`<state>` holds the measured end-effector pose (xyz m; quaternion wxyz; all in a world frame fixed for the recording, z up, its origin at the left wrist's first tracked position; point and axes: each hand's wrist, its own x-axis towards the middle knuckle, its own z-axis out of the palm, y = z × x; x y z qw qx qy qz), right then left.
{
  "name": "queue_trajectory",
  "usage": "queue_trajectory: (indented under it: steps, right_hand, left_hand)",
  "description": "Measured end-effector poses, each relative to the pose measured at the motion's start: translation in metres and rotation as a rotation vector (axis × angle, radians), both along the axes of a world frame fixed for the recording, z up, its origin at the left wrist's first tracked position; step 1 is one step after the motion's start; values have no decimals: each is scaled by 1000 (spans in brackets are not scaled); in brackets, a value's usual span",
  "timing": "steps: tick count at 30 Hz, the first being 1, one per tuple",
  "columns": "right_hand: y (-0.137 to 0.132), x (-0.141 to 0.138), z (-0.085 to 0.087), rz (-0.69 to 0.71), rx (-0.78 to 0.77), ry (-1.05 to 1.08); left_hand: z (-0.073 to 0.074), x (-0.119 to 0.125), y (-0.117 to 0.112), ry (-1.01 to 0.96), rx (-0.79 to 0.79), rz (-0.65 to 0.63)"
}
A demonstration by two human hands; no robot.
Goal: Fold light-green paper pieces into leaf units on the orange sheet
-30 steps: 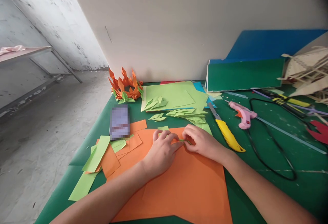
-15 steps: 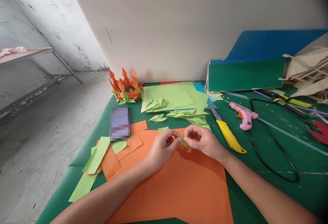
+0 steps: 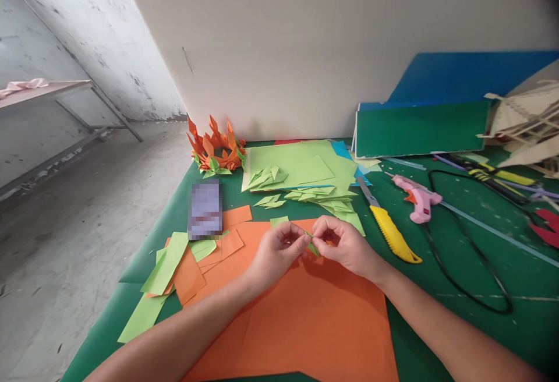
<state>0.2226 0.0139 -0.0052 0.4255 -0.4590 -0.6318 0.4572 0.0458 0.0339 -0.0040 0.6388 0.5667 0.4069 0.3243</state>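
A small green piece of folded paper is pinched between the fingertips of both hands, over a large orange sheet. My left hand grips it from the left, thumb against the curled fingers. From the right, my right hand holds it the same way. Fingers hide part of the fold. Beyond the hands lie several folded green paper leaves, and more leaves rest on a green sheet. An orange and green folded-paper crown stands at the back left.
Right of the hands lie a yellow-handled knife with its blade out and a pink glue gun with a black cord. Green strips and orange pieces lie left, near a blurred purple rectangle. A white board rises behind.
Both hands stay almost in place, still pinching the green paper. Its visible part has tilted slightly between the fingertips. The rest of the table looks the same.
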Motion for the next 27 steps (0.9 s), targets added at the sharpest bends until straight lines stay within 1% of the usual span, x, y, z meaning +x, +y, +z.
queue_trajectory:
  steps: [5,9,13,18,23,27]
  right_hand:
    - [-1,0,-2,24,36,-42]
    - [-5,-3,1,32,53,-67]
    - [-6,-7,2,19,67,-114]
    - [-3,-6,-2,-54,24,30]
    - [-3,-5,-3,-69,-49,101]
    - [-5,-7,-1,-97,-25,58]
  left_hand:
    - [1,-1,-1,18,79,3]
    - [1,-1,-1,65,130,-1]
    - [1,0,-1,5,92,4]
    - [2,-1,1,-45,-8,31]
    - [-1,0,2,-45,-27,19]
    - [-2,1,2,-42,-27,31]
